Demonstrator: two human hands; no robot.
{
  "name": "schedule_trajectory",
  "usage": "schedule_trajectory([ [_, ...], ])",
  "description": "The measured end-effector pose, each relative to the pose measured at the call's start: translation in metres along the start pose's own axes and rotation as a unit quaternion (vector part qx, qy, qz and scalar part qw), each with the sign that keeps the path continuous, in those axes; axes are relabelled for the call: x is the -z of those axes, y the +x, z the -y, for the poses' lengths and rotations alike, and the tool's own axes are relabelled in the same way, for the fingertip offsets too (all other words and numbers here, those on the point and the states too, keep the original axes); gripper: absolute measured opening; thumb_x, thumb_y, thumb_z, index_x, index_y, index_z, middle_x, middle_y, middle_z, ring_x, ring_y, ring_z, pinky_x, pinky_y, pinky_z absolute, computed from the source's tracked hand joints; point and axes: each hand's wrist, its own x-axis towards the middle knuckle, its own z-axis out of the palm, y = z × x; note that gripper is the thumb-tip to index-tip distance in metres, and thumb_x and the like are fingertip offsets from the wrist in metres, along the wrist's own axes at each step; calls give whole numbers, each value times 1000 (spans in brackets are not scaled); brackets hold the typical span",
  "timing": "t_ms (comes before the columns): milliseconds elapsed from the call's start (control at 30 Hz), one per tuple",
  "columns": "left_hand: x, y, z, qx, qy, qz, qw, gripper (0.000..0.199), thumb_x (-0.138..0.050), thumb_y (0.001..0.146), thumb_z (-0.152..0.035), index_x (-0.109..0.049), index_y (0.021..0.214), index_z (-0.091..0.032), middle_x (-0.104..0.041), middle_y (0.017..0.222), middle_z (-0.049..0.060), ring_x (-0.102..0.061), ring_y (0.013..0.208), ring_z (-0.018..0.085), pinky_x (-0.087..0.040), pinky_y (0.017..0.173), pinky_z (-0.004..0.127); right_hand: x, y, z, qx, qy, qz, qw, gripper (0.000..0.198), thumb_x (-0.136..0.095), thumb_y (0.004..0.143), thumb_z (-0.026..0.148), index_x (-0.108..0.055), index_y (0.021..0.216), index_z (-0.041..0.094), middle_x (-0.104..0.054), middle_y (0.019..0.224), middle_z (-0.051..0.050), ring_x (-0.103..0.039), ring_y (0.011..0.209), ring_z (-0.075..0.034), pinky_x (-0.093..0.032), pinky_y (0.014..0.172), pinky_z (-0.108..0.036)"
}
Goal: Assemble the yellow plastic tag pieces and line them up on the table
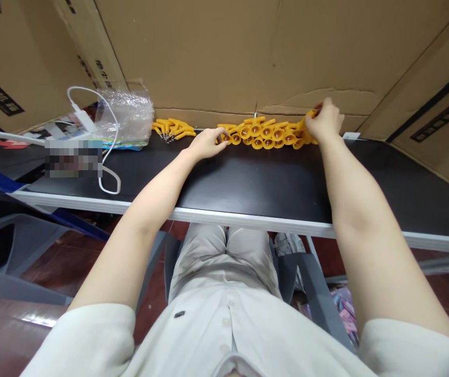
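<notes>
A low stack of yellow hollow-ended pieces (267,132) lies along the back of the black table, round openings facing me, with something shiny inside several of them. My left hand (210,142) is at the stack's left end, its thumb and fingers curled round a yellow piece there. At the opposite end my right hand (325,121) has its fingers closed on yellow pieces, partly hidden behind the hand. A thin pointed metal tip (256,109) sticks up behind the stack. Left of my left hand lies a smaller group of yellow pieces with metal coiled ends (172,129).
Cardboard (224,57) walls in the back of the black table (256,183). On the left are clear plastic bags (126,112), a white cable (116,123) with a plug, and a blurred-out patch. A grey chair (24,246) stands below left.
</notes>
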Motion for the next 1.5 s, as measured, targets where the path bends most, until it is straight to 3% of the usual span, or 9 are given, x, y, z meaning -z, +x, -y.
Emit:
schedule_trajectory([
  [300, -1, 1, 0, 8, -3, -1, 1000, 38, -63, 99, -30, -77, 133, -19, -83, 114, 8, -76, 106, 27, -56, 107, 39, 22, -21, 15, 18, 18, 0, 1000, 41, -67, 108, 18, -73, 146, 3, -75, 149, -23, -70, 146, -37, -54, 122, -45],
  [600, 1, -1, -2, 12, 1, 0, 1000, 37, -64, 100, -31, -78, 131, -18, -82, 110, 9, -76, 104, 27, -57, 104, 40, 36, -40, 24, 72, -57, 111, 990, 36, -71, 105, 19, -80, 135, 1, -77, 144, -27, -72, 143, -40, -57, 121, -48],
  [700, 2, -1, -5, 11, 6, 6, 1000, 36, -63, 99, -32, -79, 128, -18, -82, 111, 9, -76, 104, 27, -57, 103, 40, 30, -40, 25, 95, -73, 168, 979, 27, -77, 102, 19, -82, 125, 5, -82, 128, -24, -77, 131, -38, -60, 115, -47],
  [800, 4, -1, -7, 17, 13, 20, 1000, 33, -60, 100, -31, -81, 122, -17, -82, 111, 10, -76, 106, 29, -58, 104, 41, 18, -35, 23, 106, -66, 230, 965, 14, -80, 102, 20, -80, 112, 10, -83, 96, -16, -81, 108, -32, -62, 106, -45],
  [967, 9, 0, 7, 91, 47, 10, 995, 37, -58, 100, -27, -79, 127, -14, -78, 133, 18, -71, 129, 35, -55, 118, 47, 4, -30, 17, 98, -24, 249, 963, 13, -81, 103, 25, -71, 107, 17, -73, 76, -6, -79, 89, -30, -64, 97, -46],
  [1167, 16, -7, 44, 255, 82, -39, 963, 63, -62, 92, -22, -67, 154, -13, -57, 169, 26, -50, 162, 45, -38, 137, 62, -7, -31, 11, 108, -41, 260, 959, 19, -84, 101, 29, -66, 100, 21, -67, 72, -2, -79, 91, -31, -64, 98, -46],
  [1233, 18, -10, 53, 294, 88, -23, 951, 68, -61, 90, -21, -65, 158, -12, -51, 175, 27, -46, 166, 45, -35, 138, 66, -13, -29, 9, 116, -49, 249, 960, 21, -86, 98, 30, -68, 103, 21, -67, 73, -2, -79, 91, -31, -64, 97, -45],
  [1367, 17, -13, 68, 314, 64, 51, 946, 69, -61, 93, -26, -64, 158, -7, -47, 180, 28, -41, 169, 48, -31, 134, 77, -22, -22, 3, 133, -49, 247, 959, 23, -85, 98, 33, -71, 110, 20, -69, 74, -2, -78, 87, -30, -64, 92, -44],
  [1500, 14, -13, 74, 306, 62, 29, 950, 68, -69, 90, -35, -68, 154, -13, -48, 179, 27, -40, 168, 50, -27, 133, 80, -24, -20, 1, 146, -49, 240, 958, 29, -85, 97, 36, -71, 117, 19, -72, 75, -3, -77, 79, -29, -65, 86, -43],
])
